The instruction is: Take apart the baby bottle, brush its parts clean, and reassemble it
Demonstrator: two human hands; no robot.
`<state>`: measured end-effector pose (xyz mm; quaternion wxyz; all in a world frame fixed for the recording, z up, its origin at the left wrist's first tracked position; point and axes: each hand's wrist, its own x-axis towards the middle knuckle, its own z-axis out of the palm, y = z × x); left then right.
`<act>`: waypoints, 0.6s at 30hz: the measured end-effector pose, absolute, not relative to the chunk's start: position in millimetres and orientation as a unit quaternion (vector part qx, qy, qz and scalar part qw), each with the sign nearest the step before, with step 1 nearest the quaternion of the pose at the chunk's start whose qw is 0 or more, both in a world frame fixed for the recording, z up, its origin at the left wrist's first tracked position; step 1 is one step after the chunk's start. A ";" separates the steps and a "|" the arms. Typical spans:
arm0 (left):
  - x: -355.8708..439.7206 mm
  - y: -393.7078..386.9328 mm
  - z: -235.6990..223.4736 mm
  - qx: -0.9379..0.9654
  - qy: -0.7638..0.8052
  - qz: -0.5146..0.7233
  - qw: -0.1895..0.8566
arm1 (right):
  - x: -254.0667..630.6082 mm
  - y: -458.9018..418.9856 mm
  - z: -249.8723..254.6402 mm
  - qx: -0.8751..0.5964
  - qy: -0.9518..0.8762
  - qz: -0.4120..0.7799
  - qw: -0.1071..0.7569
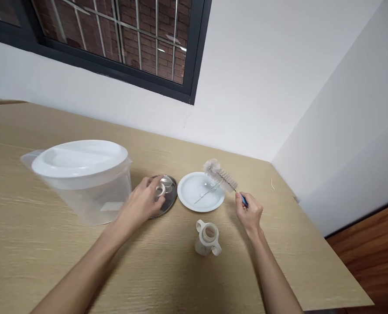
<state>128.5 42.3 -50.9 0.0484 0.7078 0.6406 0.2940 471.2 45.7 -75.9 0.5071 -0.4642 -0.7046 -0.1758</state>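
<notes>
My left hand (143, 200) pinches a small white ring (160, 190), which looks like a bottle collar, above a round dark metal tray (171, 201). A clear cap-like piece (166, 184) is on that tray, partly hidden by my fingers. In my right hand (250, 211) is a bottle brush (224, 179), gripped by its blue handle with the white bristles pointing up and left. The bristles overlap the right rim of a white plate (184, 194), where a thin clear stick (204, 196) lies. Nearer me stands an uncapped baby bottle (204, 247) with two white handles.
A large translucent pitcher (89, 196) with a white lid (82, 158) stands left of the tray, close to my left forearm. A thin pale strip (272, 184) lies at the table's right. Behind the wooden table (141, 270) are a wall and a barred window (121, 39).
</notes>
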 end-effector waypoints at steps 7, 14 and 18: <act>123.6 44.2 -61.0 0.740 0.659 0.125 0.052 | 472.0 46.8 -76.7 -0.470 -0.704 -0.180 0.501; 120.4 45.1 -56.4 0.732 0.673 0.040 0.094 | 474.8 47.2 -76.6 -0.480 -0.697 -0.184 0.500; 120.7 45.1 -53.2 0.734 0.666 0.090 0.100 | 478.8 49.5 -77.2 -0.507 -0.680 -0.177 0.499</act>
